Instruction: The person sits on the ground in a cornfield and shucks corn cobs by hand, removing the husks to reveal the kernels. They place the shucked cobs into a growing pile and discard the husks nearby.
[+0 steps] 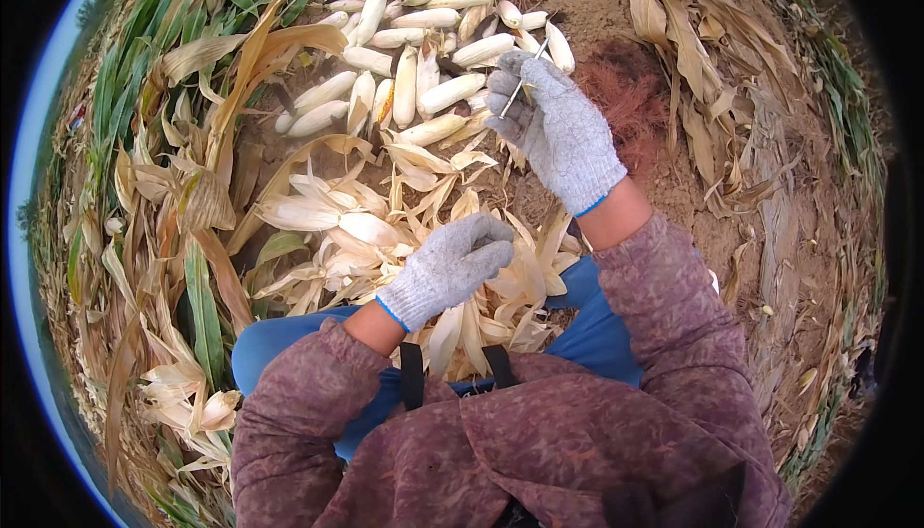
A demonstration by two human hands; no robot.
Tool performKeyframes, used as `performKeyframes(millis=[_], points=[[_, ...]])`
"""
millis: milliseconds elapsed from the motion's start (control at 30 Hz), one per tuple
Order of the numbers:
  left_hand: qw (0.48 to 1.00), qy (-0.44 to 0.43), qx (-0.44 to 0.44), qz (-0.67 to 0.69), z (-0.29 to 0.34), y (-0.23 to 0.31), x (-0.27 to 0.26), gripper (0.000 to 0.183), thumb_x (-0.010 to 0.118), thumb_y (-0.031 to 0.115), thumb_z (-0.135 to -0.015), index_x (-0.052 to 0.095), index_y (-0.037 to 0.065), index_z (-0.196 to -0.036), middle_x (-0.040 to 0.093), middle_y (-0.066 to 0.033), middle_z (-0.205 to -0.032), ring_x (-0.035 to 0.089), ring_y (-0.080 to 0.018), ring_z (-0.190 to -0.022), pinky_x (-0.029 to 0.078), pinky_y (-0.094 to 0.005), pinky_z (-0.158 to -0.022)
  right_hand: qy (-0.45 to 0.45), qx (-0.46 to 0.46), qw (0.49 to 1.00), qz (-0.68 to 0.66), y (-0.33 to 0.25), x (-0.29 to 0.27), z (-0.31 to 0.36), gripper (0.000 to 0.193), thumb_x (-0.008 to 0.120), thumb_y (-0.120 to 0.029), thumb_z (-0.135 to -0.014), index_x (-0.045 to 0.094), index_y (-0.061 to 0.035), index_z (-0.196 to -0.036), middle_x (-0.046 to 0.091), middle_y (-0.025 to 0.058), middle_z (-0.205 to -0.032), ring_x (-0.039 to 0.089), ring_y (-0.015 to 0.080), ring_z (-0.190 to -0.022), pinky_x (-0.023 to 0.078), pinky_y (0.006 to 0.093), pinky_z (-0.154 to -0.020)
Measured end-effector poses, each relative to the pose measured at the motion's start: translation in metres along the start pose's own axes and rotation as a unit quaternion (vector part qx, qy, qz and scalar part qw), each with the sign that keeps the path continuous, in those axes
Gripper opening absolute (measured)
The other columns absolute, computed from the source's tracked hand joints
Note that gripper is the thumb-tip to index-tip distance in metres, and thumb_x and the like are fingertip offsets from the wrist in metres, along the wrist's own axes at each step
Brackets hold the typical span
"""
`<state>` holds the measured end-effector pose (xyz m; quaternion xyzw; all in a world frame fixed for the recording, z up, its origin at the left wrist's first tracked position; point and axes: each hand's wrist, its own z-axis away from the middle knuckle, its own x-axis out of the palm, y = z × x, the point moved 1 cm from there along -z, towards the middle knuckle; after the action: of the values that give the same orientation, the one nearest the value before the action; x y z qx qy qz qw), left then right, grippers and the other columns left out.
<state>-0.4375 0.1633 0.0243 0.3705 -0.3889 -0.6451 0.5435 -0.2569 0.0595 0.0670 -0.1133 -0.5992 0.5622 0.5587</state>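
My right hand (pixel 556 128), in a grey knit glove, is raised over the near edge of a pile of husked pale corn cobs (pixel 423 42) and pinches a thin metal spike (pixel 523 80) between its fingers. My left hand (pixel 450 266), also gloved, is closed in a loose fist just above a heap of dry corn husks (pixel 385 230) between my knees; I see nothing clearly held in it. Both sleeves are mauve, and my legs are in blue trousers (pixel 279 340).
Bare brown soil (pixel 664 162) with reddish corn silk (pixel 626 85) lies to the right of the cobs. Dry and green corn stalks and leaves (pixel 173 143) ring the spot on the left and along the right side (pixel 760 124).
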Motion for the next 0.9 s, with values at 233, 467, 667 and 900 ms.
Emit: performKeyframes(millis=[233, 467, 667, 900], points=[[1.0, -0.002, 0.005, -0.02, 0.001, 0.0, 0.0, 0.034, 0.065, 0.024, -0.102, 0.067, -0.002, -0.124, 0.072, -0.0069, -0.098, 0.068, -0.013, -0.087, 0.057, -0.0299, -0.081, -0.011, 0.009, 1.0, -0.012, 0.002, -0.006, -0.003, 0.028, 0.057, -0.03, -0.113, 0.068, -0.0098, -0.128, 0.074, 0.0041, -0.108, 0.072, 0.017, -0.094, 0.064, 0.036, -0.084], [0.998, 0.002, 0.022, -0.056, -0.001, -0.004, 0.002, 0.033, 0.065, 0.023, -0.102, 0.068, -0.002, -0.123, 0.07, -0.0058, -0.097, 0.065, -0.0124, -0.086, 0.056, -0.0301, -0.081, -0.007, 0.023, 1.0, -0.003, 0.006, -0.006, -0.002, 0.028, 0.056, -0.03, -0.113, 0.068, -0.0102, -0.129, 0.074, 0.0038, -0.109, 0.073, 0.0173, -0.094, 0.064, 0.036, -0.086], [0.996, -0.004, 0.035, -0.084, 0.001, 0.001, 0.002, 0.031, 0.068, 0.022, -0.101, 0.069, -0.001, -0.121, 0.071, -0.0078, -0.099, 0.066, -0.014, -0.089, 0.056, -0.0323, -0.083, 0.007, 0.033, 0.999, -0.007, 0.006, -0.004, 0.0, 0.027, 0.055, -0.028, -0.113, 0.067, -0.0107, -0.13, 0.074, 0.0069, -0.111, 0.072, 0.0199, -0.093, 0.062, 0.0371, -0.083], [0.992, -0.003, 0.031, -0.119, 0.002, 0.0, 0.004, 0.032, 0.069, 0.023, -0.102, 0.069, 0.002, -0.125, 0.073, -0.009, -0.109, 0.068, -0.0157, -0.1, 0.056, -0.0329, -0.091, 0.015, 0.041, 0.999, 0.019, 0.006, 0.0, 0.003, 0.03, 0.057, -0.032, -0.112, 0.068, -0.0115, -0.13, 0.072, 0.0048, -0.109, 0.07, 0.0183, -0.093, 0.06, 0.0367, -0.081]])
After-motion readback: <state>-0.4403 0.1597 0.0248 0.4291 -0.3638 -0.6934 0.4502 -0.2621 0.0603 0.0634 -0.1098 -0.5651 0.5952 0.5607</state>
